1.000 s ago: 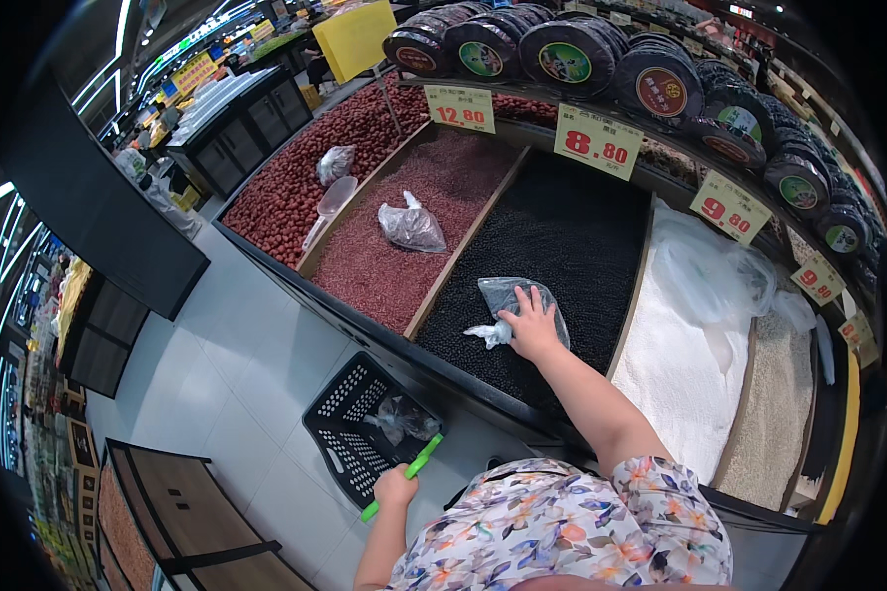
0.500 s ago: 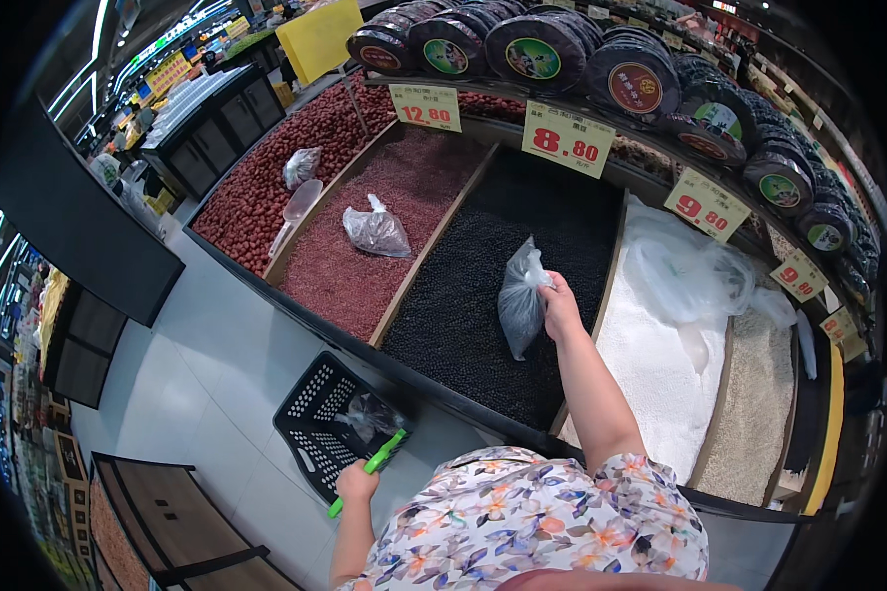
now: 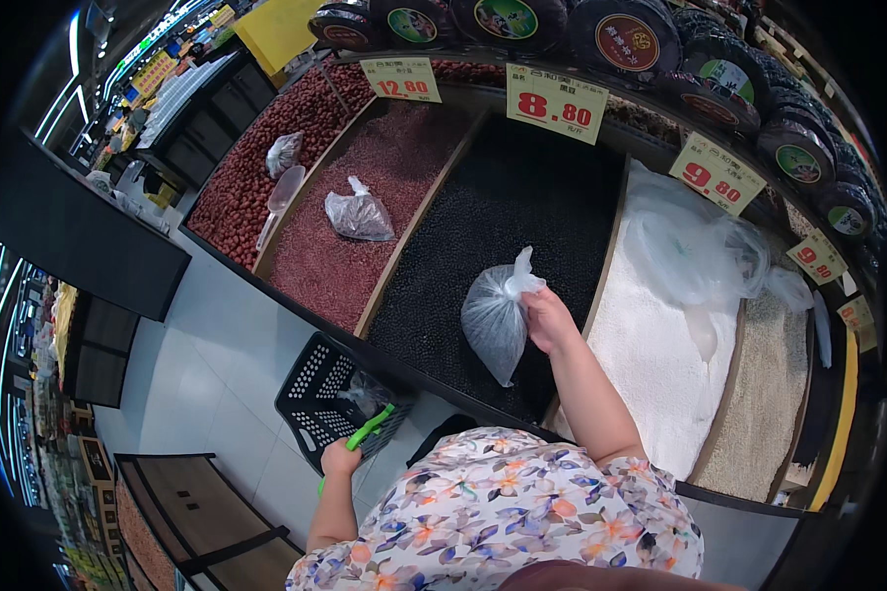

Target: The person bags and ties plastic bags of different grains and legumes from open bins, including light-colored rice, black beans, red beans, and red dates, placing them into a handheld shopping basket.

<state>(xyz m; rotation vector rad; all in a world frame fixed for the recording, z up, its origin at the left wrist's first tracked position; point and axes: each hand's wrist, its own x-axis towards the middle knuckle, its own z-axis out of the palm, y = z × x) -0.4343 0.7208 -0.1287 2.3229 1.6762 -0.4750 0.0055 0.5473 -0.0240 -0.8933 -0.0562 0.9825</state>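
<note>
My right hand pinches the twisted neck of a clear plastic bag, which hangs over the bin of black beans. What fills the bag is hard to make out through the cloudy plastic. Low on the left, my left hand is closed round the green handle of a dark shopping basket. Inside the basket lies another clear plastic bag with dark contents.
Left of the black beans is a bin of small reddish beans with a knotted bag on it, then red dates with a scoop. White grains lie right, under loose plastic bags. Round dark packages line the shelf.
My right hand has brought the bag nearer to me and slightly left, so it looks larger. The left hand and basket have shifted slightly, and the view has tilted.
</note>
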